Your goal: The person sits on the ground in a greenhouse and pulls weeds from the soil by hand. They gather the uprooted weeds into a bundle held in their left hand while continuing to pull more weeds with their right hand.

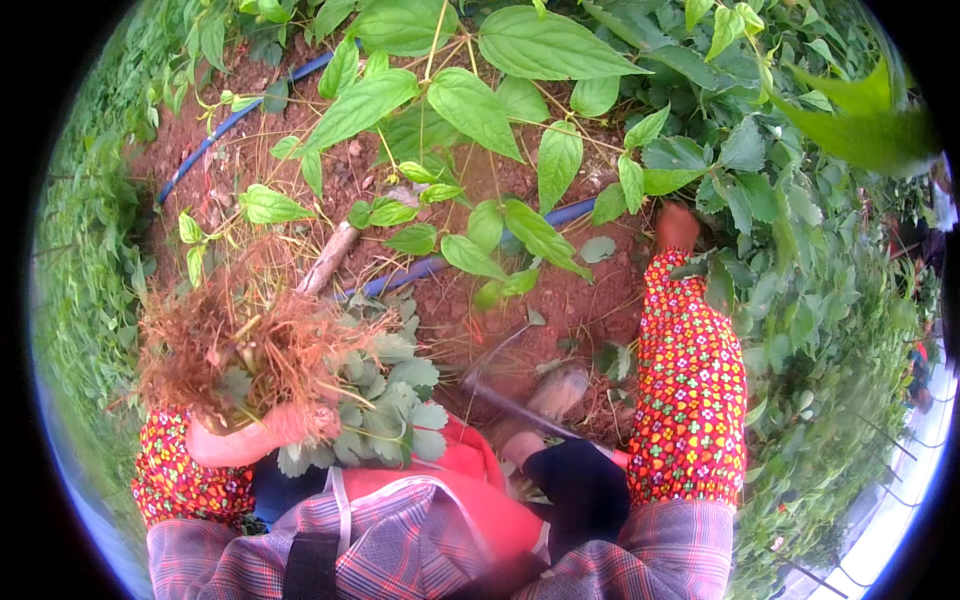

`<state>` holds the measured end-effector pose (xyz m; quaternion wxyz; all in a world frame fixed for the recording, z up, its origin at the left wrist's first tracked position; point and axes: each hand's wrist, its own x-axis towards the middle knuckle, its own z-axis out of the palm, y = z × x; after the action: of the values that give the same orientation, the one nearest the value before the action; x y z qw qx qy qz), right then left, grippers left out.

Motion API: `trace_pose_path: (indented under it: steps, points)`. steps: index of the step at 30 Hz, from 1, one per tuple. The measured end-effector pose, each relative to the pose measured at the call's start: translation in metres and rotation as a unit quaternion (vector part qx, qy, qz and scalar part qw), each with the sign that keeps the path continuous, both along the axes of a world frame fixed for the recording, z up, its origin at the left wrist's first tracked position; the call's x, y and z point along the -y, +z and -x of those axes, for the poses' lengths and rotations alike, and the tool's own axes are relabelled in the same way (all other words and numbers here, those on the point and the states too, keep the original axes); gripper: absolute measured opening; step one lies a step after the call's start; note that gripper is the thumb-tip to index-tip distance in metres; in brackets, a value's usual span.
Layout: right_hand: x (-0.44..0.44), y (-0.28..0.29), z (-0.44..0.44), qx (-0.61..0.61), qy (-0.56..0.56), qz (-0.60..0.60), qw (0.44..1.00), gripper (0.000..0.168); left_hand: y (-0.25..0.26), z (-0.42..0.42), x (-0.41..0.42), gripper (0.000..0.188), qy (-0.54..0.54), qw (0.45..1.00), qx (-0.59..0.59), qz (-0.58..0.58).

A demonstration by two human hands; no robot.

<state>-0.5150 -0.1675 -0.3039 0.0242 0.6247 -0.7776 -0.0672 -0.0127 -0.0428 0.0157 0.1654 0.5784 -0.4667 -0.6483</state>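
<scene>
My left hand (pixel 262 435) is closed around a bundle of uprooted leafy plants. Their tangled reddish-brown roots (pixel 262 345) point away from me, and toothed green leaves (pixel 394 405), like strawberry leaves, hang to the right of the hand. My right hand (pixel 677 225) reaches down into dark green strawberry-like foliage (pixel 742 172) at the edge of the soil. Leaves cover its fingers, so what they touch is hidden. Between my arms lies a sickle-like tool (pixel 517 405) with a thin bent metal blade and a red handle end beside my right sleeve.
A blue hose (pixel 405 274) crosses the reddish soil (pixel 465 307). Broad-leaved stems (pixel 465 105) overhang it in front of me. A wooden stick (pixel 330 259) lies beyond the roots. My shoe (pixel 559 390) rests near the tool. Dense greenery (pixel 90 262) lines the left side.
</scene>
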Motion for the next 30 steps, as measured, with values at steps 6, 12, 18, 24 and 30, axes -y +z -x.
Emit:
trace_pose_path:
  steps: [6,12,18,24,30]
  points:
    - [-0.003,0.004,-0.011,0.050,-0.001,0.000,0.999,0.021,0.003,0.003,0.000,0.031,0.015,0.999,0.012,-0.026]
    - [0.005,-0.010,0.025,0.119,0.020,0.068,0.990,0.025,0.007,0.013,0.006,0.033,0.017,0.999,-0.009,-0.031]
    - [0.000,0.005,-0.019,0.066,-0.036,0.056,0.996,0.026,0.004,0.011,0.001,0.052,0.107,0.986,-0.120,-0.041]
    - [0.000,0.014,-0.027,0.058,-0.061,0.044,0.995,0.026,0.013,0.011,-0.004,0.049,0.133,0.978,-0.161,-0.020]
    - [0.003,0.015,-0.013,0.055,-0.081,0.046,0.994,0.027,0.008,0.006,0.002,0.040,0.125,0.978,-0.166,-0.020]
